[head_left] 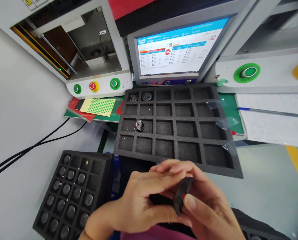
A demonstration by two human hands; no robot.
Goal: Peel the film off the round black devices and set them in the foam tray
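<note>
Both hands meet low in the middle of the view, over my lap. My left hand (136, 203) and my right hand (208, 210) together pinch a small dark round part (181, 196) with a red spot on it, held on edge between thumbs and fingertips. Just beyond the hands lies a large black foam tray (175, 118) of square pockets. Three round metal parts sit in it, one (140, 125) at the left and two (147, 96) at the back left. A smaller black foam tray (94, 163) at the lower left holds several round parts.
A monitor (176, 50) showing a red NG mark stands behind the large tray. A white machine (99, 85) with green and red buttons is at the back left, with a green-dot sticker sheet (97, 107) below it. Paper and a pen (271, 111) lie right. Black cables (39, 143) run left.
</note>
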